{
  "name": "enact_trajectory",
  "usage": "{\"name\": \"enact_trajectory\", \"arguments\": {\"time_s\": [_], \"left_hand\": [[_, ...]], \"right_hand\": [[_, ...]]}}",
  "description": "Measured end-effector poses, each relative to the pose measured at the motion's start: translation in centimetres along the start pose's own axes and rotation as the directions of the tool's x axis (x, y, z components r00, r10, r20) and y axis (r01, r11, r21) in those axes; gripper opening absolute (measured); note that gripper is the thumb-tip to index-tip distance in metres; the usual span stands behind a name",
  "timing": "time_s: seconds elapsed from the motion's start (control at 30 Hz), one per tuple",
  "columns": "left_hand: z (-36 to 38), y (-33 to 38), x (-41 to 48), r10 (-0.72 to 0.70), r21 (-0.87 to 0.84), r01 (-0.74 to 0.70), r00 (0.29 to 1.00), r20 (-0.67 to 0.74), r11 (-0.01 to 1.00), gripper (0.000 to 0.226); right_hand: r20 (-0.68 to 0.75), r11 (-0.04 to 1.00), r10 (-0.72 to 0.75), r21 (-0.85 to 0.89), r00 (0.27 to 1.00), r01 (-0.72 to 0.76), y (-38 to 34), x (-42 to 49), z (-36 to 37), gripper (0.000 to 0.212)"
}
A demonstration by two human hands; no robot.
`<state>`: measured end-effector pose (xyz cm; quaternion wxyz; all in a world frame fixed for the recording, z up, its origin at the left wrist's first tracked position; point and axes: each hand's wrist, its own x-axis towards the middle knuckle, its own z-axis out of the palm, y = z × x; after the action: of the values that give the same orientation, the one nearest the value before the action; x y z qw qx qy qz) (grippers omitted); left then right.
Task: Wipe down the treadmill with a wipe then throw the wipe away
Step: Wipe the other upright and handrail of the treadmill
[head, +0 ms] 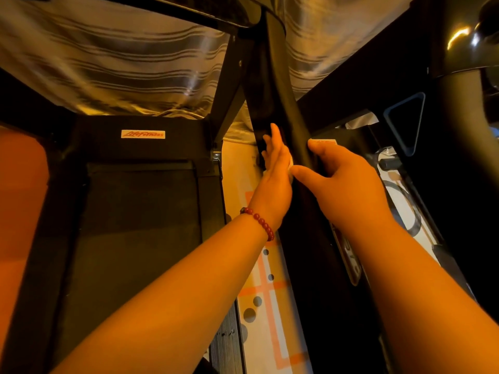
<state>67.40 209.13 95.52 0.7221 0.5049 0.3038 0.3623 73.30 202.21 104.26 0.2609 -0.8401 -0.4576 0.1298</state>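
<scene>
A black treadmill upright point(278, 85) rises through the middle of the head view. My left hand point(275, 168), with a red bead bracelet on the wrist, lies flat with straight fingers against the upright's left side. It presses a white wipe point(291, 164) onto the upright, and only a small edge of the wipe shows under the palm. My right hand point(348, 182) grips the same upright from the right, with thumb and fingers curled round it. The dark treadmill belt point(140, 225) lies at lower left.
The motor cover with a white logo label point(143, 134) sits ahead of the belt. Patterned floor point(264, 292) runs between this treadmill and the upright. A black console and handlebar point(459, 85) fill the right side. Striped shiny fabric point(121, 58) hangs behind.
</scene>
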Motion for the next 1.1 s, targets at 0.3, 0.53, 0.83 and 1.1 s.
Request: {"name": "enact_trajectory", "arguments": {"time_s": [0.3,0.53,0.83,1.1], "left_hand": [[-0.6,-1.0,-1.8,-0.115,0.099,0.119,0.992,-0.049,0.988,0.053],[0.7,3.0,-2.5,0.031,-0.038,-0.031,0.999,-0.009,0.999,0.047],[1.0,1.3,-4.2,-0.084,0.066,0.082,0.996,0.032,0.994,0.069],[0.7,2.0,-3.6,-0.057,0.065,0.057,0.998,-0.001,0.996,0.060]], "right_hand": [[0.040,1.000,-0.013,-0.025,0.999,0.014,-0.1,-0.1,-0.5,0.066],[0.107,0.998,0.053,0.008,0.993,-0.055,0.5,-2.6,-1.9,0.081],[0.114,0.990,0.124,0.051,0.986,-0.130,0.5,-2.9,-2.0,0.071],[0.099,0.989,0.133,0.050,0.986,-0.139,0.5,-3.2,-1.8,0.070]]}}
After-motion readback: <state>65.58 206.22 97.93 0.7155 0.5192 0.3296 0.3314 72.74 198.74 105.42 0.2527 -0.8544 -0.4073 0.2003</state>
